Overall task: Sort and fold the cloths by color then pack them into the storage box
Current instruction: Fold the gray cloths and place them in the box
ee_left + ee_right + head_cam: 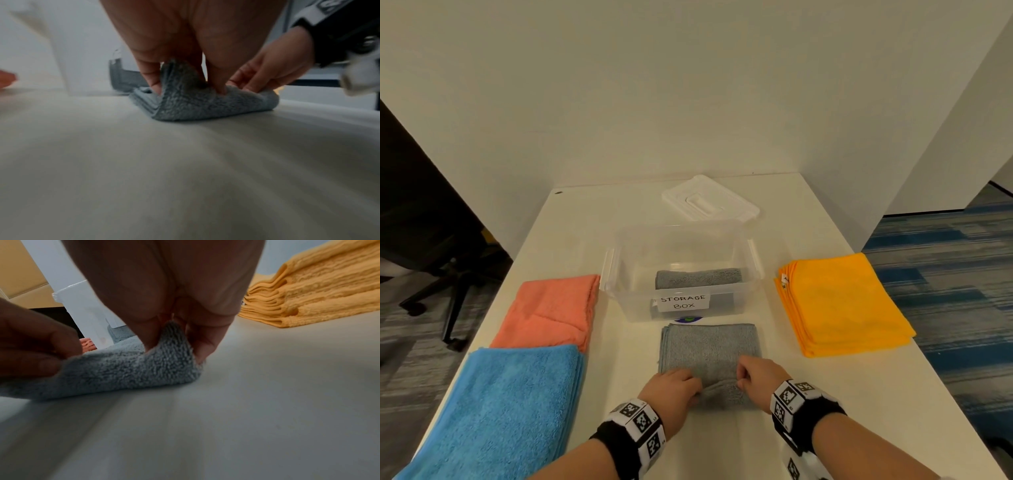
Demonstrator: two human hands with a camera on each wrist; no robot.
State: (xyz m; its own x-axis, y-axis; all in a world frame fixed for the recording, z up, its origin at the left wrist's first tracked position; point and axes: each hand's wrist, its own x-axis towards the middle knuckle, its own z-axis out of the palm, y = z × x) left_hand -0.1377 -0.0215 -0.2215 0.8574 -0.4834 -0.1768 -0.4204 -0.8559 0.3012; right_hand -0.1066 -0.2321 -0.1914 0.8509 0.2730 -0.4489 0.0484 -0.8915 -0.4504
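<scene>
**Both hands on the grey cloth's near edge**

My left hand (674,383) and right hand (756,374) each pinch the near edge of the grey cloth (710,346), lifting it off the table (825,411). The cloth lies just in front of the storage box (619,274), where another grey cloth (698,278) sits folded inside.
</scene>
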